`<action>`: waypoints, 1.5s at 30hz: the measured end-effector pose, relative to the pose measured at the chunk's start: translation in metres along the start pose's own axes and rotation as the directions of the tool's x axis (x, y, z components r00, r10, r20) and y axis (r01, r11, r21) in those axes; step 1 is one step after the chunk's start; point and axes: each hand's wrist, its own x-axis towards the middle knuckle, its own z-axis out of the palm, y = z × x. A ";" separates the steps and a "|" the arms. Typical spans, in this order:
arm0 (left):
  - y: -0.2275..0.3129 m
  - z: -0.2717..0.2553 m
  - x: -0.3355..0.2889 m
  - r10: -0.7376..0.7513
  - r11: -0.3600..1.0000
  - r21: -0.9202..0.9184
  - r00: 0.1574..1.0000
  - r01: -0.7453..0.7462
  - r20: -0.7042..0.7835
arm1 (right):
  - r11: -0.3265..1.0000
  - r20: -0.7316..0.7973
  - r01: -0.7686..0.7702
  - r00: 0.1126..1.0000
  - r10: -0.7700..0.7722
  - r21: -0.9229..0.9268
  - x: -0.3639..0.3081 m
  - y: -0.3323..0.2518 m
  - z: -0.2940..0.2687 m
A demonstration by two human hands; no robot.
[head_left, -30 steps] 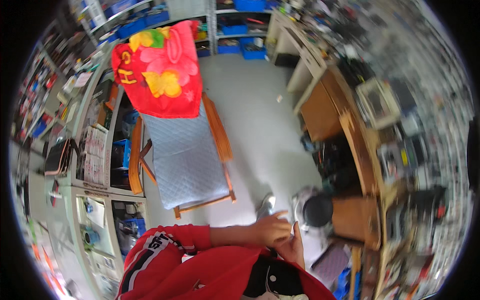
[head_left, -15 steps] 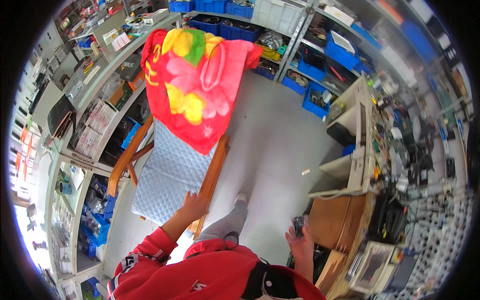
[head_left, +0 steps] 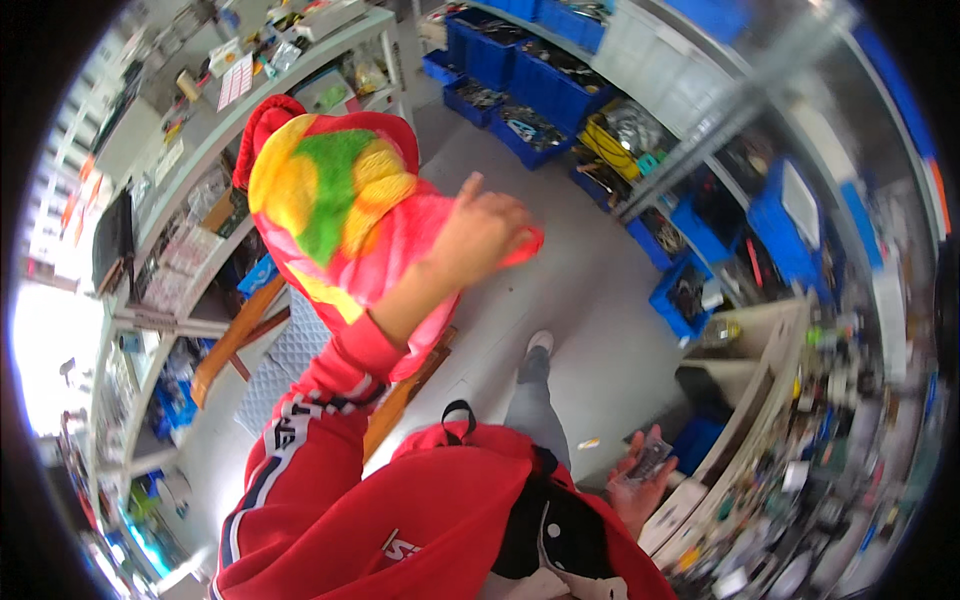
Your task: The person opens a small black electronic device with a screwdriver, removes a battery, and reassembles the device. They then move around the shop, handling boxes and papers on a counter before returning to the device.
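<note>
A red fleece blanket (head_left: 345, 200) with yellow, green and pink flowers hangs over the back of a wooden-armed chair. My left arm reaches across it. At the blanket's right corner is my left hand (head_left: 483, 232), fingers bent loosely and apart, somewhat blurred; whether it touches the cloth is unclear. Below the blanket, part of the chair's grey-blue quilted pad (head_left: 272, 375) shows, with a wooden armrest (head_left: 232, 345) to its left. Low on the right, my right hand (head_left: 628, 490) holds a small clear plastic packet (head_left: 650, 458) with something dark inside.
Shelves with blue bins (head_left: 535, 140) stand at the back, and a grey metal post (head_left: 690, 160) rises at the right. A cluttered workbench (head_left: 780, 420) runs along my right. A shelved counter (head_left: 215, 120) lines the left. A small scrap (head_left: 589, 443) lies on the floor.
My left hand has moved up and right, from beside the chair's pad to the blanket's corner. My view has shifted closer to the chair. The right hand keeps the packet.
</note>
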 end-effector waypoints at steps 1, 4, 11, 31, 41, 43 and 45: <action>-0.024 0.011 0.020 -0.093 0.992 0.086 0.995 0.090 0.030 | 0.996 0.011 -0.089 0.996 0.089 -0.004 0.048 -0.019 0.006; -0.077 0.017 0.030 -0.399 0.895 0.094 0.687 0.436 0.607 | 0.936 -0.084 -0.274 0.962 0.261 -0.220 0.182 -0.063 0.055; -0.087 0.015 0.027 -0.530 0.652 0.126 0.332 0.747 0.780 | 0.525 -0.081 -0.542 0.742 0.665 -0.656 0.486 -0.087 0.219; -0.529 0.057 0.365 -0.801 0.521 -0.120 0.533 0.845 0.271 | 0.129 -0.201 -0.371 0.726 0.658 -0.920 1.102 0.153 0.441; -0.634 0.002 0.362 -0.996 0.088 -0.886 0.017 0.454 -0.091 | 0.105 -0.080 -0.342 0.485 0.871 -0.934 1.270 0.506 0.654; -0.676 -0.008 0.370 -0.995 0.069 -0.951 -0.046 0.303 -0.087 | 0.150 -0.040 -0.380 0.447 0.894 -0.913 1.295 0.555 0.672; -0.733 -0.019 0.385 -0.992 0.054 -0.999 -0.117 0.004 -0.054 | 0.178 -0.004 -0.350 0.461 0.888 -0.920 1.317 0.594 0.681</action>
